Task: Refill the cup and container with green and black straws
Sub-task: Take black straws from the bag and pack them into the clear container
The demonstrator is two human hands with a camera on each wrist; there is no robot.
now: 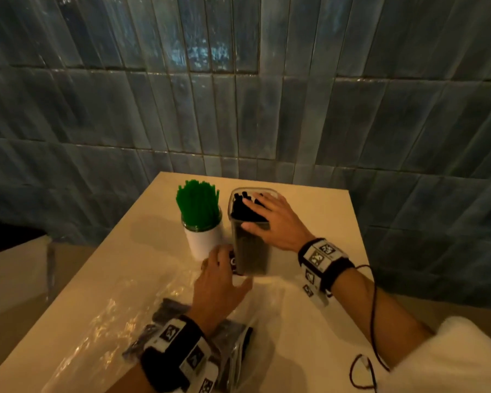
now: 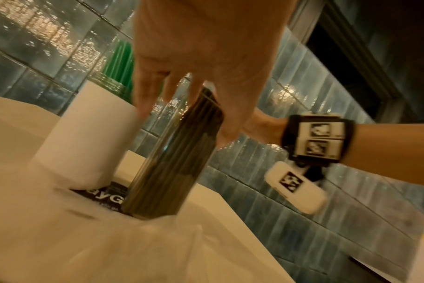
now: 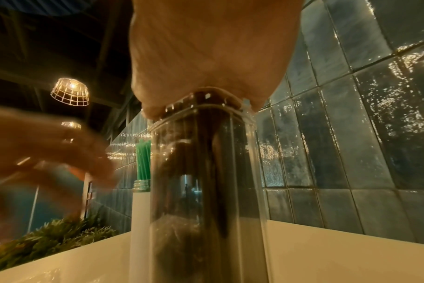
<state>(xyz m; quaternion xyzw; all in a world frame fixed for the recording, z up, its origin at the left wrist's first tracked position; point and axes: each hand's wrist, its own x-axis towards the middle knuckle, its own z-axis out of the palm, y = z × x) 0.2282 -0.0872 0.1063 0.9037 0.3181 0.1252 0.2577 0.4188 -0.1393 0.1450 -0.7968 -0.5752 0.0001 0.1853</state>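
Note:
A white cup [image 1: 206,242] full of green straws [image 1: 199,211] stands at the back of the cream table [image 1: 309,236]. Right beside it is a tall clear container [image 1: 251,248] packed with black straws [image 1: 244,208]. My right hand [image 1: 270,219] lies over the container's mouth, fingers flat on the straw tips and thumb at the near rim; the right wrist view shows its palm [image 3: 206,47] on the rim. My left hand [image 1: 221,279] is low at the container's base with fingers [image 2: 145,90] straight, holding nothing, blurred.
Crumpled clear plastic bags [image 1: 119,316] cover the near half of the table, one holding black straws [image 1: 167,307] by my left wrist. A dark bag label [image 2: 109,199] lies under the container. A blue tiled wall [image 1: 238,109] rises behind the table. Greenery [image 3: 48,235] grows left.

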